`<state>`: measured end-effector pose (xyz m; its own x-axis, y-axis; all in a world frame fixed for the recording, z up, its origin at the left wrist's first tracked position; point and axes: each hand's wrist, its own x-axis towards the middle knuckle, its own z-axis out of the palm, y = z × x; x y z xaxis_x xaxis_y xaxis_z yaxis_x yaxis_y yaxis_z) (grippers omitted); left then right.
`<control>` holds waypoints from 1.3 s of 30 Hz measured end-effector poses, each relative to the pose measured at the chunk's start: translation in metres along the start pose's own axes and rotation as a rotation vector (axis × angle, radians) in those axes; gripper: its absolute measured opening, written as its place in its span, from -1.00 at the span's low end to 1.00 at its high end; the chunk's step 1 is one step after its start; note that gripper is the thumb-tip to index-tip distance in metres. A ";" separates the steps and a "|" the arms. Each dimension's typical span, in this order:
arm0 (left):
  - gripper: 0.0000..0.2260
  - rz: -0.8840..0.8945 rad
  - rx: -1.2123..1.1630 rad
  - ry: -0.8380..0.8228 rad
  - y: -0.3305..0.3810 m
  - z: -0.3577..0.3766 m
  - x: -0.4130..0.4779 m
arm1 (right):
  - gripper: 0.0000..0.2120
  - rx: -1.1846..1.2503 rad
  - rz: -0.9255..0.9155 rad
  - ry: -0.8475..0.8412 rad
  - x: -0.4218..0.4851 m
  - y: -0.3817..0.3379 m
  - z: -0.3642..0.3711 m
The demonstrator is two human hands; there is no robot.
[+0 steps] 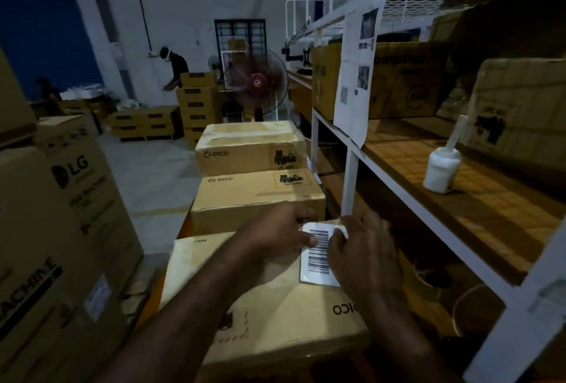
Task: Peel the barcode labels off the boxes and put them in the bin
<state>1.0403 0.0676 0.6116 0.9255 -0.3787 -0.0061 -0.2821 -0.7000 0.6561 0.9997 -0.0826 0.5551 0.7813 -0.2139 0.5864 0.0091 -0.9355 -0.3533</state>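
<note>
A white barcode label [317,255] sits on the top right of the nearest brown PICO box [275,315]. My left hand [275,231] rests on the box top, its thumb pressing the label's left edge. My right hand [361,248] covers the label's right side, and its thumb and fingers pinch the label's lifted upper corner. Two more PICO boxes [254,195] [249,149] stand in a row behind the near one. No bin shows in the view.
A white metal rack [349,180] with wooden shelves stands close on the right, holding cardboard boxes and a white bottle [441,171]. Large LG cartons [61,229] stand on the left. A red fan [257,81] and a person at stacked boxes [196,100] are further back.
</note>
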 end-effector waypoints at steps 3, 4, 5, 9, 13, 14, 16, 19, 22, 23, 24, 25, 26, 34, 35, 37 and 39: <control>-0.81 0.041 0.116 -0.130 0.008 -0.012 0.015 | -0.76 0.041 0.034 -0.012 -0.001 0.005 -0.002; -0.84 0.040 0.101 -0.150 0.008 -0.014 0.019 | -0.76 0.080 0.054 -0.022 -0.002 0.007 -0.001; -0.87 0.041 0.072 -0.167 0.007 -0.015 0.022 | -0.77 0.127 0.072 -0.030 -0.002 0.009 -0.002; -0.91 0.037 -0.072 -0.162 -0.006 -0.017 0.030 | -0.84 0.229 0.109 -0.045 0.001 0.007 -0.001; -0.92 0.023 -0.272 -0.096 -0.022 -0.024 0.027 | -0.90 0.224 0.017 0.009 0.008 0.001 0.003; -0.91 0.024 -0.298 -0.087 -0.024 -0.024 0.025 | -0.90 0.219 0.012 -0.001 0.009 0.000 0.004; -0.84 0.017 -0.274 -0.103 -0.026 -0.023 0.024 | -0.87 0.197 0.016 -0.027 0.012 -0.001 0.005; -0.71 0.022 -0.114 -0.211 -0.022 -0.017 0.028 | -0.81 0.215 -0.008 -0.016 0.017 -0.001 0.009; -0.68 -0.005 -0.059 -0.204 -0.020 -0.013 0.032 | -0.80 0.304 0.073 -0.034 0.021 -0.003 0.008; -0.71 -0.022 -0.084 -0.180 -0.021 -0.012 0.032 | -0.81 0.318 0.093 -0.052 0.021 -0.005 0.006; -0.74 -0.044 -0.124 -0.153 -0.022 -0.011 0.031 | -0.81 0.328 0.089 -0.058 0.021 -0.005 0.005; -0.78 -0.054 -0.164 -0.134 -0.022 -0.011 0.031 | -0.81 0.342 0.073 -0.043 0.021 -0.005 0.004; -0.81 -0.055 -0.194 -0.117 -0.023 -0.011 0.032 | -0.80 0.364 0.064 -0.022 0.020 -0.006 0.003; -0.87 -0.050 -0.379 -0.056 -0.022 -0.013 0.026 | -0.55 0.435 0.221 -0.066 0.022 -0.004 -0.002; -0.87 -0.058 -0.384 -0.060 -0.022 -0.013 0.027 | -0.54 0.446 0.222 -0.081 0.023 -0.005 -0.002; -0.87 -0.074 -0.395 -0.067 -0.021 -0.014 0.028 | -0.54 0.446 0.184 -0.109 0.023 -0.006 -0.003; -0.86 -0.096 -0.397 -0.076 -0.020 -0.015 0.029 | -0.57 0.425 0.078 -0.083 0.023 -0.004 -0.002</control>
<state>1.0769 0.0795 0.6095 0.9176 -0.3765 -0.1274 -0.0621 -0.4523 0.8897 1.0161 -0.0842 0.5713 0.8370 -0.2402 0.4916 0.1902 -0.7147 -0.6730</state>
